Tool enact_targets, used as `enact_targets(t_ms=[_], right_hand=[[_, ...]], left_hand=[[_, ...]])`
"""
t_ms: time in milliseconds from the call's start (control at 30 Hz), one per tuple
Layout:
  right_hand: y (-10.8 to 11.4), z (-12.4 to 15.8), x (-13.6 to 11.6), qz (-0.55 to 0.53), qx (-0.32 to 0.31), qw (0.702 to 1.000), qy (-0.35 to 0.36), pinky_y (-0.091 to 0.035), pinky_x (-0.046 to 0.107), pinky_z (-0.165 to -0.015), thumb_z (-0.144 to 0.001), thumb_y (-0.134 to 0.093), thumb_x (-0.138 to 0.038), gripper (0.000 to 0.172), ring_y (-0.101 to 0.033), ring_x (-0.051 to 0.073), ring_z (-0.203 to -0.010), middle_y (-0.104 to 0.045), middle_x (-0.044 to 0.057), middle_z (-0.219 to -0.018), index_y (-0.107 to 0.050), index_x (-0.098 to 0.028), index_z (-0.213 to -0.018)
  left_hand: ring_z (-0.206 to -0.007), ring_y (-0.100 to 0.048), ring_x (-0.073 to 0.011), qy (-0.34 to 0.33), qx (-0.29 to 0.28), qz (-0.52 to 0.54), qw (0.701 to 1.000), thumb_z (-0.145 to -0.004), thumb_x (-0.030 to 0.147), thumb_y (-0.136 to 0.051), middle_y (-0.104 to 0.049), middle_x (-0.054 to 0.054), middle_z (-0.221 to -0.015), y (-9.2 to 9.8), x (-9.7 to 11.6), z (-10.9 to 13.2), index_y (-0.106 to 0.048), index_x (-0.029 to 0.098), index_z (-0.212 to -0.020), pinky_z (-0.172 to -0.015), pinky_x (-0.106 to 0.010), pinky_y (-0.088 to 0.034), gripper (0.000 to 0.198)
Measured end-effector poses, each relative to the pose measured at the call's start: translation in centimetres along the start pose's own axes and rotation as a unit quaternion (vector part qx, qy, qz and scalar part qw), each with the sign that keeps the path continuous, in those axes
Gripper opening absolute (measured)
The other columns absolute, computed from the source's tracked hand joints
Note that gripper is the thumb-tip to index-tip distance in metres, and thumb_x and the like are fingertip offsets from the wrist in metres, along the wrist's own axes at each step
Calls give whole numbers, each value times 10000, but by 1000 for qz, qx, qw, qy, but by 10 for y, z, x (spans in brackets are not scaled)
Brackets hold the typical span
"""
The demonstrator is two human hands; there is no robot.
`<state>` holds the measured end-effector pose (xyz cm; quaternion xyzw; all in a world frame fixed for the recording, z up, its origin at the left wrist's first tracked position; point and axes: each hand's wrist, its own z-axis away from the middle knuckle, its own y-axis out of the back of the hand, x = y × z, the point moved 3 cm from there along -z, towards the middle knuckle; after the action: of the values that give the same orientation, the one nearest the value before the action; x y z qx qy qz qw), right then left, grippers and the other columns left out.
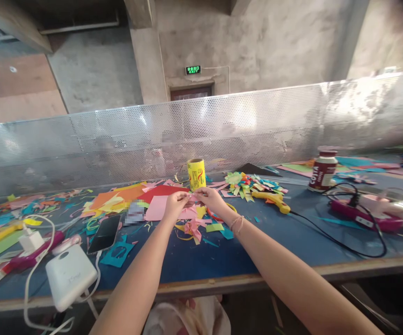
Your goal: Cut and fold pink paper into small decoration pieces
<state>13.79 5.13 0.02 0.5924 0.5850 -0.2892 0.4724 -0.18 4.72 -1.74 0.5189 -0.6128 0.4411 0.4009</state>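
Perforated metal screening [201,132] backs the blue bench [183,270]. At frame centre, left hand [177,203] and right hand [211,197] hold a small paper piece [192,198] in a narrow pinch grip. Cut strips [193,228] look done; the red sheet [162,191] seems whole. Room opens toward the front edge [201,284], lower centre.
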Motion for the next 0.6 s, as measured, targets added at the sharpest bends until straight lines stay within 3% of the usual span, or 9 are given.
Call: enact_targets(t_ms=[400, 600], right_hand=[[4, 5, -10, 54, 26, 997, 42, -391, 206, -455, -682, -563, -294, 143, -489, 82, -442, -547, -28, -530, -580, -163, -628], [3, 3, -4, 23, 16, 999, 15, -409, 199, -457, -670, -587, -265, 119, -525, 86, -460, -588, -15, -561, -620, -155, -637]], left_hand=[[-558, -637, -159, 16, 13, 8, 1000, -597, 309, -713, -653, -32, -607, -4, 5, 6, -594, 135, -705, -629, -299, -522, 237], [-541, -633, -162, -14, 4, -13, 1000, -633, 350, -674, -633, -17, -585, -4, 5, 6, -574, 150, -699, -597, -294, -519, 233]])
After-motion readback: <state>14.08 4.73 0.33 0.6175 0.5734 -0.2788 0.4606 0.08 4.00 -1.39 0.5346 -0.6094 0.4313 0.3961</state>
